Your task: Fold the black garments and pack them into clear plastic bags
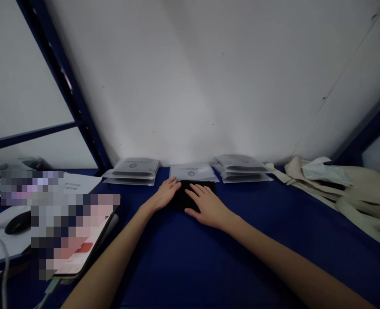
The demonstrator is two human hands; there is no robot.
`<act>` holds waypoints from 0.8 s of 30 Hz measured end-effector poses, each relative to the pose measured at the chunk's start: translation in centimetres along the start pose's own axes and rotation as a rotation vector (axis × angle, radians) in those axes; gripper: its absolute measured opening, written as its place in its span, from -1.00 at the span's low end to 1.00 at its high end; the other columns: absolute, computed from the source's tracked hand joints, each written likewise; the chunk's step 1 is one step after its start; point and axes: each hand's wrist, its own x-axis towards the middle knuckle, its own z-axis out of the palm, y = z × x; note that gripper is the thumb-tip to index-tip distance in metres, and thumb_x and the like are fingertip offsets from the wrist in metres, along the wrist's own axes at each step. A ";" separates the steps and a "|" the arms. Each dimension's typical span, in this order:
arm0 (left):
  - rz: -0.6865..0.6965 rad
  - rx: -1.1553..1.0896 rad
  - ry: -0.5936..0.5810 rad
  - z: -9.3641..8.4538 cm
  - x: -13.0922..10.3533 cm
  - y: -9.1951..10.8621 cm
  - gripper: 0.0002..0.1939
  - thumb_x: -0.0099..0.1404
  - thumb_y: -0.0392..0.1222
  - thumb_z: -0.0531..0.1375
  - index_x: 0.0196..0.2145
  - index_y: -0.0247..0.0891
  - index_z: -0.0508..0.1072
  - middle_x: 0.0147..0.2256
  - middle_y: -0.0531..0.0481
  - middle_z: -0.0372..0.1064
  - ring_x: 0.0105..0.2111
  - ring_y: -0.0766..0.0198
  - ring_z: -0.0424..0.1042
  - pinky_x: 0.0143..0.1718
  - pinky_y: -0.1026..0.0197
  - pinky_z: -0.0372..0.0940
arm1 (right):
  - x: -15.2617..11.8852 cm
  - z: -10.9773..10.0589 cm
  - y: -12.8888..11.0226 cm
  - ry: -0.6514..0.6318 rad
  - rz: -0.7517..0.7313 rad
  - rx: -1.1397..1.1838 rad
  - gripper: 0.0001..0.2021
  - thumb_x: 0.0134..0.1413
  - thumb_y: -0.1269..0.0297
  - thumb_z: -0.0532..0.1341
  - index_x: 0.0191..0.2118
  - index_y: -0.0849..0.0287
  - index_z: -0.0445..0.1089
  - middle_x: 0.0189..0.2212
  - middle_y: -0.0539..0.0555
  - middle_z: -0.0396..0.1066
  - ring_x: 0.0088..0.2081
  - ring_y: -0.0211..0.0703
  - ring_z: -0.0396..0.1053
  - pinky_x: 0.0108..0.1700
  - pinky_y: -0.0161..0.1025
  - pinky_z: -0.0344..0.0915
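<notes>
A black folded piece of fabric (185,199) lies on the blue table, with both of my hands on it. My left hand (166,192) rests at its left edge, fingers stretched forward and close together. Over its right part, my right hand (207,205) lies flat with the fingers spread and the thumb out to the left. Just beyond the fabric is a frosted zip bag (194,171) with a printed round mark. What lies under my palms is hidden.
Stacked frosted zip bags stand at back left (135,167) and back right (243,165) against a white wall (190,86). A beige cloth bag (363,184) lies far right. At left are a partly blurred phone (77,259), a white cable (6,266) and a black mouse (19,222).
</notes>
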 end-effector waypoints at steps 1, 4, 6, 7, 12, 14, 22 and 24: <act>0.001 0.001 0.009 0.0 0.1 0.0 -0.40 0.32 0.09 -0.24 0.13 -0.29 0.21 0.24 -0.13 -0.06 0.25 0.19 -0.10 0.22 0.09 -0.16 | 0.0 0.1 0.0 0.001 -0.007 -0.005 -0.36 0.11 -0.04 0.04 0.20 0.29 0.13 0.20 0.30 0.07 0.20 0.17 0.02 0.18 0.08 -0.03; 0.021 0.075 0.022 0.4 0.3 0.0 -0.38 0.31 0.10 -0.21 0.17 -0.34 0.14 0.25 -0.17 -0.09 0.25 0.15 -0.13 0.21 0.07 -0.15 | 0.1 0.5 -0.3 0.002 -0.014 -0.016 -0.31 0.09 -0.08 0.03 0.23 0.31 0.08 0.22 0.30 0.03 0.22 0.18 -0.02 0.20 0.07 -0.06; 0.056 0.132 0.021 0.8 0.3 0.0 -0.35 0.30 0.11 -0.19 0.19 -0.37 0.08 0.26 -0.21 -0.12 0.25 0.12 -0.15 0.20 0.05 -0.14 | 0.4 0.7 -0.5 0.004 0.013 -0.028 -0.32 0.10 -0.07 0.03 0.23 0.30 0.07 0.23 0.30 0.02 0.23 0.18 -0.04 0.20 0.07 -0.07; 0.074 0.153 0.022 1.0 0.2 0.0 -0.35 0.30 0.11 -0.18 0.20 -0.37 0.06 0.26 -0.22 -0.13 0.25 0.12 -0.15 0.20 0.04 -0.13 | 0.5 0.8 -0.7 0.006 0.036 -0.034 -0.33 0.11 -0.05 0.03 0.23 0.30 0.08 0.23 0.30 0.01 0.23 0.19 -0.04 0.20 0.07 -0.08; 0.118 0.214 0.044 1.4 -0.1 0.0 -0.37 0.30 0.06 -0.15 0.23 -0.33 -0.01 0.27 -0.22 -0.17 0.26 0.10 -0.17 0.19 -0.02 -0.13 | 1.1 1.1 -1.0 0.039 0.128 -0.039 -0.37 0.13 0.01 0.03 0.21 0.33 0.10 0.22 0.34 0.01 0.23 0.21 -0.05 0.20 0.09 -0.09; 0.127 0.219 0.061 1.4 -0.1 -0.1 -0.38 0.30 0.03 -0.14 0.23 -0.33 -0.01 0.27 -0.22 -0.18 0.25 0.09 -0.17 0.18 -0.05 -0.12 | 1.2 1.1 -0.8 0.036 0.127 -0.033 -0.38 0.12 0.00 0.02 0.21 0.29 0.11 0.22 0.31 0.03 0.22 0.21 -0.04 0.19 0.11 -0.09; 0.144 0.204 0.081 1.6 0.2 -0.5 -0.40 0.30 -0.01 -0.12 0.22 -0.35 0.01 0.26 -0.24 -0.15 0.24 0.10 -0.13 0.16 -0.05 -0.06 | 2.3 0.8 -0.4 -0.020 0.127 -0.014 -0.28 0.05 0.01 0.07 0.24 0.38 0.03 0.24 0.35 -0.06 0.22 0.26 -0.05 0.18 0.11 -0.07; 0.135 0.211 0.078 1.5 0.1 -0.5 -0.39 0.31 0.02 -0.15 0.21 -0.37 0.03 0.25 -0.25 -0.12 0.24 0.10 -0.11 0.17 -0.04 -0.07 | 2.6 0.8 -0.4 -0.030 0.145 -0.012 -0.28 0.04 0.01 0.08 0.24 0.39 0.02 0.24 0.35 -0.06 0.23 0.26 -0.06 0.18 0.11 -0.07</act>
